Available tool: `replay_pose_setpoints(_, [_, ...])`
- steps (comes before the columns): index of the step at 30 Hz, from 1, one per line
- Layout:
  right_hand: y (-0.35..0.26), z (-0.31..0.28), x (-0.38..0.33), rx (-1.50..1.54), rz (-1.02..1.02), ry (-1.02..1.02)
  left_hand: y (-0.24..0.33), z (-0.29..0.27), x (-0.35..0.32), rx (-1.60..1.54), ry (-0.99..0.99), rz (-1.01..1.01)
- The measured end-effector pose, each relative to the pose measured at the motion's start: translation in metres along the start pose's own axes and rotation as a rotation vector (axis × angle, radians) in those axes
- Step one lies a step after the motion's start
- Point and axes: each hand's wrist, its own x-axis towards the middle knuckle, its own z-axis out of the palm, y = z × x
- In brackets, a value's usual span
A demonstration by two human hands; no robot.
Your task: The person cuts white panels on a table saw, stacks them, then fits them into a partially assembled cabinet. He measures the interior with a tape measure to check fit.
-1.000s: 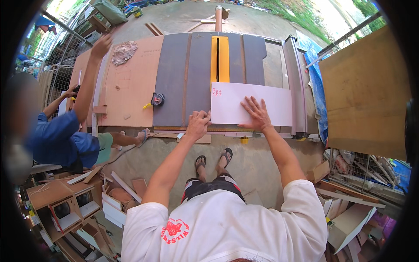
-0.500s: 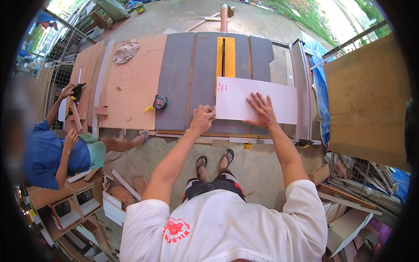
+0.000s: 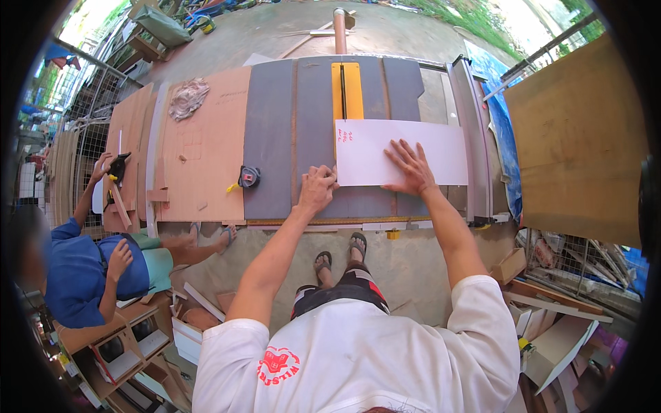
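Note:
A white rectangular board [image 3: 441,162] with red handwriting at its left end lies flat on the grey top of a table saw [image 3: 272,131]. Its far edge crosses the near part of the yellow insert [image 3: 352,93] with the dark slot; whatever part of the slot lies beneath is hidden. My left hand [image 3: 318,188] is closed, fingers curled against the board's near left corner. Spread flat on the board's middle is my right hand [image 3: 411,168], fingers apart. Along the board's right end runs the long grey fence [image 3: 475,144].
A tape measure [image 3: 249,177] rests left of my left hand. Crumpled material [image 3: 189,98] lies on the wooden side table [image 3: 213,151]. At the left, a person in blue [image 3: 96,275] has one hand on a black tool [image 3: 119,167]. Offcuts [image 3: 558,351] are piled at the lower right.
The board and both my hands have slid a little forward over the saw top, away from me. My view has shifted slightly. The other person's lower hand has moved.

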Motion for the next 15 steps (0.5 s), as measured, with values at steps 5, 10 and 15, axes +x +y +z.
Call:
replay_pose_setpoints(5, [0.007, -0.002, 0.009, 0.016, -0.004, 0.009, -0.003, -0.001, 0.011, 0.009, 0.027, -0.002])
replay_pose_setpoints(10, [0.014, 0.0, 0.019, 0.014, 0.008, -0.003, -0.006, -0.001, 0.022, 0.022, 0.032, -0.015])
replay_pose_setpoints(15, [0.02, 0.001, 0.029, 0.012, 0.013, -0.009, -0.01, -0.005, 0.034, 0.018, 0.034, -0.001])
